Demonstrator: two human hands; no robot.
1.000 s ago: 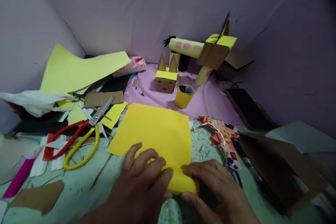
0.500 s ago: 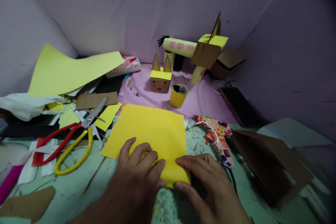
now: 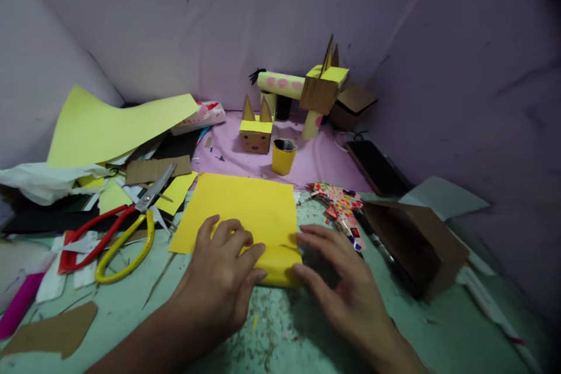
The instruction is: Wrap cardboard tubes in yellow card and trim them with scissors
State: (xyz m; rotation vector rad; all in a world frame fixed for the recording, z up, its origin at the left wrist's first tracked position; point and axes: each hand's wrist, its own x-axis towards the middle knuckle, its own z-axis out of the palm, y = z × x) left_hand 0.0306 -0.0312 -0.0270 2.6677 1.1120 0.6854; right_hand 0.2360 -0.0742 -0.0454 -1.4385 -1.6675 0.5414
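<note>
From afar I work a yellow paper rectangle [image 3: 245, 201] on the pale-green table [image 3: 258, 342], near end rolled, far part unrolled, left hand [image 3: 221, 277] clasping the roll [image 3: 280, 273], fingers curled, right hand [image 3: 344, 274] at its right end, fingers parted.

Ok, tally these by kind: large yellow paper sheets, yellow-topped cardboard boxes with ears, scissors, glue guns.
Large bright-yellow paper sheet and large pale-yellow paper sheet: 2
Brown cardboard boxes with yellow tops and pointed ears: 2
Red-and-yellow-handled metal scissors: 1
Colourful floral-patterned glue gun: 1
Total: 6
</note>
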